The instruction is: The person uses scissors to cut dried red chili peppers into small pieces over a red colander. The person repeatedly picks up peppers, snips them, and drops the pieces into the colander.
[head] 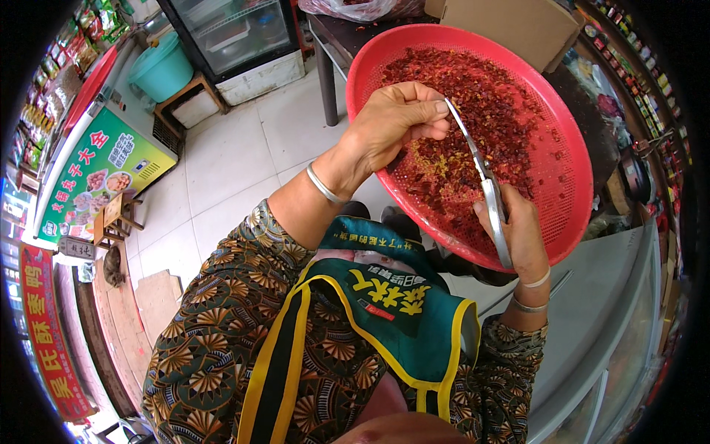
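My right hand [518, 230] grips a pair of metal scissors [489, 188] by the handles. The blades point up and away over a red plastic sieve basket [560, 188]. My left hand [405, 119] has its thumb and fingers pinched together right at the blade tips. Whatever may lie between those fingers is too small or hidden to see. Cut dried red chili pieces [493, 122] cover much of the basket's perforated bottom, with yellow seeds [435, 166] gathered near its middle.
The basket's far side overlaps a dark table [338, 39], which also bears a cardboard box [505, 30] and a plastic bag [366, 8]. To the right runs a glass-topped chest [599, 294]. A small wooden stool [116, 216] and a cat [113, 266] are at left.
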Demonstrator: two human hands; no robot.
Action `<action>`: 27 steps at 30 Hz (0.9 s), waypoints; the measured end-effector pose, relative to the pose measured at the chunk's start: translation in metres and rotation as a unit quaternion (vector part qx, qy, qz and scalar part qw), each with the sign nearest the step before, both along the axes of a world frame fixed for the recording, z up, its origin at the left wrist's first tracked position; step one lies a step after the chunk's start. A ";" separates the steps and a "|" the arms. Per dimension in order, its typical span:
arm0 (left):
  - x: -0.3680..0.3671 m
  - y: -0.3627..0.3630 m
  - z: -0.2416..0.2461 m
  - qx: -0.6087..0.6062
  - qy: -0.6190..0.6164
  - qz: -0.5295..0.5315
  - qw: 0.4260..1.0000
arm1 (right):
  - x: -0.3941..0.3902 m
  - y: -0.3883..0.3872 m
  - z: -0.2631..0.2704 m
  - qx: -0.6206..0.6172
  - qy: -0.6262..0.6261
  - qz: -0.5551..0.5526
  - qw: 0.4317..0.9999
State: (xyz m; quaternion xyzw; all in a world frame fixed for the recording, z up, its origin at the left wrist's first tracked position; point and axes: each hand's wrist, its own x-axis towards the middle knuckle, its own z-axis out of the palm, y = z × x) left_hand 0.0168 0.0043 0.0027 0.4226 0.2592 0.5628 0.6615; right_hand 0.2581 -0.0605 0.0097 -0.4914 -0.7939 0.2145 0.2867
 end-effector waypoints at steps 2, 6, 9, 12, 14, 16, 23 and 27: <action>-0.001 0.001 -0.001 -0.001 0.003 -0.002 1.000 | 0.000 0.000 -0.001 -0.006 0.001 -0.003 1.000; -0.003 0.001 -0.001 -0.004 -0.011 -0.016 1.000 | 0.000 0.001 0.000 -0.019 0.009 0.002 1.000; 0.000 0.000 0.000 -0.011 0.014 -0.041 0.999 | 0.000 0.000 0.001 -0.023 -0.014 -0.009 1.000; -0.001 0.002 -0.004 0.000 0.017 -0.049 0.999 | -0.001 0.002 0.002 -0.042 -0.010 -0.010 0.999; -0.001 0.003 -0.004 -0.003 0.013 -0.050 0.999 | -0.002 0.001 0.002 -0.044 -0.005 -0.009 0.999; 0.000 0.003 -0.003 -0.010 0.002 -0.050 0.999 | -0.003 0.000 0.003 -0.043 0.000 -0.008 0.999; 0.001 0.002 -0.002 -0.026 0.016 -0.035 0.999 | -0.001 0.001 0.000 -0.034 0.004 -0.005 0.999; 0.003 0.004 -0.003 -0.032 0.026 -0.022 0.999 | 0.002 0.006 -0.007 -0.005 0.009 0.009 1.000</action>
